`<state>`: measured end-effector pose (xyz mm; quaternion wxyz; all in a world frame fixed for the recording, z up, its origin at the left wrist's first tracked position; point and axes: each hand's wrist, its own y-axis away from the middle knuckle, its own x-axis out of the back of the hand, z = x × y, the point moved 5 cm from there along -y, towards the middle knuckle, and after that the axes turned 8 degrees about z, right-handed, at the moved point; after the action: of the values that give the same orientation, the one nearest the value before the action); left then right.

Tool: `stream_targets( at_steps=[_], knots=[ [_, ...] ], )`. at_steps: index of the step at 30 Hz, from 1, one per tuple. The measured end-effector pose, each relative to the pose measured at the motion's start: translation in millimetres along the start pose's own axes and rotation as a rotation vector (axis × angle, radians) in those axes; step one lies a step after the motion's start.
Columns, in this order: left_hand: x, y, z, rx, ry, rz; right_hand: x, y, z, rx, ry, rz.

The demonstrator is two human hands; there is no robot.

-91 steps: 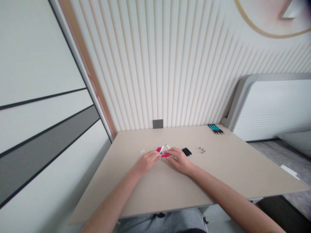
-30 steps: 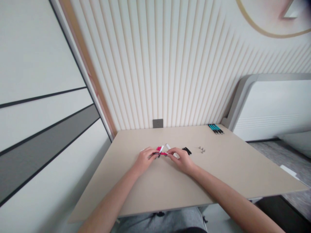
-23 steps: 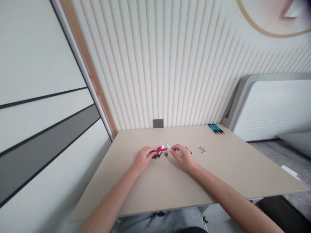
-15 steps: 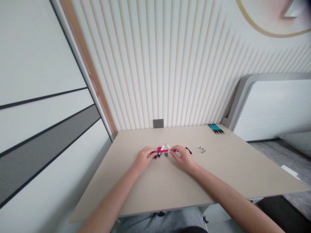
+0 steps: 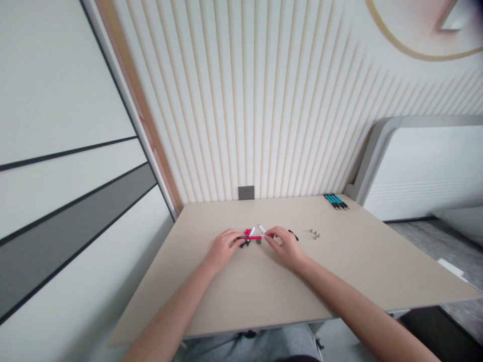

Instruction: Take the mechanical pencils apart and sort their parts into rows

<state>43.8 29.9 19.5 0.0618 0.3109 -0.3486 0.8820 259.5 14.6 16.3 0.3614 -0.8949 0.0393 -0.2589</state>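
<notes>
A slim red-and-black pen (image 5: 254, 238) lies level between my hands, just over the table. My left hand (image 5: 223, 247) pinches its black end between thumb and fingers. At its red end, my right hand (image 5: 283, 244) is closed with thumb and fingertips around a small pale piece, too small to name. Beneath and behind the pen lie red pen parts (image 5: 247, 232), a white pen part (image 5: 252, 231) and some dark pieces partly hidden by it. Small grey pieces (image 5: 258, 242) sit under its red end. Another white piece (image 5: 261, 228) rests behind my right fingertips.
Beside my right hand lies a black clip-like piece (image 5: 294, 235). Farther right are several small grey pieces (image 5: 314, 234). Several teal-and-black pens (image 5: 336, 201) lie side by side at the back right of the beige table (image 5: 226, 311). A dark socket (image 5: 246, 192) is on the wall behind.
The pen has turned slightly, its red end dipping a little so it lies more level. Both hands keep their holds and have barely moved.
</notes>
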Motion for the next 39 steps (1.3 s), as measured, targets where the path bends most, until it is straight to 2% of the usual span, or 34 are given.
stream_targets(
  at_steps=[9,20,23,26,29,32,35,39],
  knots=[
    [5,-1,1,0.001,-0.009,0.019,1,-1,4,-0.003,0.015,0.013],
    [-1,1,-2,-0.045,-0.015,-0.027,-5,1,-3,0.084,-0.083,-0.068],
    [-1,1,-1,0.007,0.003,-0.047,-6,2,-5,0.157,-0.118,-0.104],
    [-1,1,0,0.120,0.074,-0.080,-5,1,-3,0.173,-0.114,-0.104],
    [-1,2,-2,0.233,0.173,-0.075,-3,0,3,0.112,0.005,-0.078],
    [2,1,-6,0.278,0.222,-0.015,-4,1,10,0.073,0.229,-0.138],
    [6,0,-7,0.204,0.100,0.032,-6,3,14,0.059,0.408,-0.218],
    [6,0,-4,0.022,-0.118,0.006,-7,4,11,0.057,0.527,-0.256]
  ],
)
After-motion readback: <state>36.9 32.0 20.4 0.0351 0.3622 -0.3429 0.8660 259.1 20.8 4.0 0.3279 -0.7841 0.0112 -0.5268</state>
